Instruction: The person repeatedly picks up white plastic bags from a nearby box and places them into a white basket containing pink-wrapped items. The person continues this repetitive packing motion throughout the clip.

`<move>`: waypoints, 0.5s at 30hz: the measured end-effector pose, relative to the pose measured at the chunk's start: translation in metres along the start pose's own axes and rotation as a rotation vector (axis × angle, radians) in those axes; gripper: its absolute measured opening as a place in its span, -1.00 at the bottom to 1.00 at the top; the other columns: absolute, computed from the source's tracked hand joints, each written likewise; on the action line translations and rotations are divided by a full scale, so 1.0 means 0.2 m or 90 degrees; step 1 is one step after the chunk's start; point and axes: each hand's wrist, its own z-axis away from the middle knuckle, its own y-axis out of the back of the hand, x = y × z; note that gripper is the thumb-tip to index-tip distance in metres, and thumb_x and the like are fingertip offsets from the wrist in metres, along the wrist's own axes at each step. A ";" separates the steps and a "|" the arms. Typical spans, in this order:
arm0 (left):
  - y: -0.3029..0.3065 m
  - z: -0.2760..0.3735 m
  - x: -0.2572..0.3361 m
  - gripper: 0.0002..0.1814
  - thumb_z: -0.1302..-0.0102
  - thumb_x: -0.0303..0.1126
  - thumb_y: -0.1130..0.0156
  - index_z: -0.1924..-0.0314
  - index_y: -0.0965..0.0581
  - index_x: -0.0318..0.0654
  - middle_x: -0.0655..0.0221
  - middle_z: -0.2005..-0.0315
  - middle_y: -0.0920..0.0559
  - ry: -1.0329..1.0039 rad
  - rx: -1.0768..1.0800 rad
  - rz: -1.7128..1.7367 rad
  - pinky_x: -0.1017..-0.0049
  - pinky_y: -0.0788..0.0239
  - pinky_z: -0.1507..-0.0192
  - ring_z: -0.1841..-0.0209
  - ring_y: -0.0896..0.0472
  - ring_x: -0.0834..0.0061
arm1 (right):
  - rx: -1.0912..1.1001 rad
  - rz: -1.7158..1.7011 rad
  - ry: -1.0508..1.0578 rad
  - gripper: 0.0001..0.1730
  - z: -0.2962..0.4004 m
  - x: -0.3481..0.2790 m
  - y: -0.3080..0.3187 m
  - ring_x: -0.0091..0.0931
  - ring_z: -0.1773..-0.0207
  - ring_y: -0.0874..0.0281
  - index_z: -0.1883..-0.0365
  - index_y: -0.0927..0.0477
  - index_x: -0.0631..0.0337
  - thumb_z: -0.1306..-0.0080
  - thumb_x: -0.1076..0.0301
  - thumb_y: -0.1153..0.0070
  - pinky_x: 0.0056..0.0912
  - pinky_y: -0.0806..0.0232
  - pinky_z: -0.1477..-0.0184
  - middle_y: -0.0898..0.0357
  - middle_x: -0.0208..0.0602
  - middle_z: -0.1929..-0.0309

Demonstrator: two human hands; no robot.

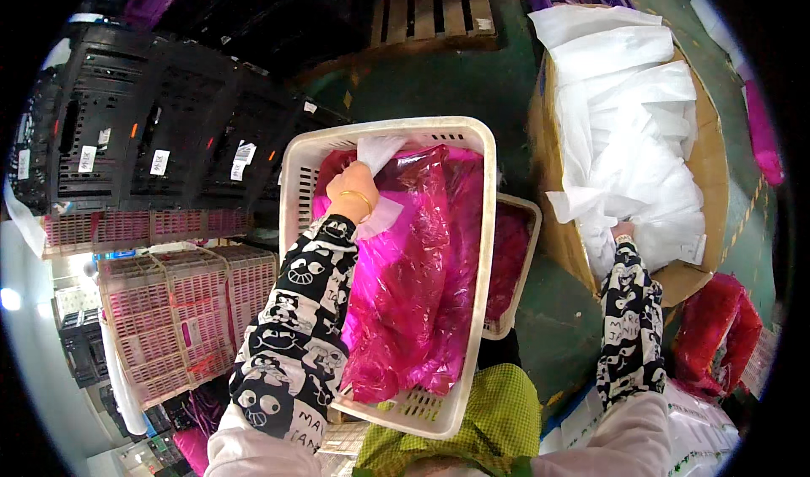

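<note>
Over a white plastic crate (486, 224), my left hand (352, 192) is closed on a thin white foam sheet (380, 151). One end of the sheet sticks up past my knuckles and another flap shows below them. Pink plastic bags (405, 274) fill much of the crate; what they hold cannot be made out. To the right, my right hand (623, 230) reaches into a large cardboard box (712, 173) heaped with white foam sheets (633, 129). Its fingers are mostly hidden among the sheets, so their grip does not show.
Stacked black crates (183, 123) with paper labels stand on the left, above pale slatted crates (183, 325). A second white crate (516, 262) sits behind the near one. At the top is a wooden pallet (436, 15). A red bag (715, 338) lies right of the cardboard box.
</note>
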 end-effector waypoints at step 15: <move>0.23 1.19 -0.63 -0.71 -0.21 -0.42 -0.08 0.06 -0.38 -0.28 -0.01 0.41 -0.65 -0.146 -0.132 -0.047 0.11 -0.51 0.25 0.33 -0.67 -0.01 | 0.313 -0.925 -0.220 -0.79 1.38 -0.37 0.84 -0.68 0.62 -0.32 0.28 -0.58 0.23 -0.36 0.25 -0.11 -0.55 -0.17 0.63 -0.56 -0.43 0.44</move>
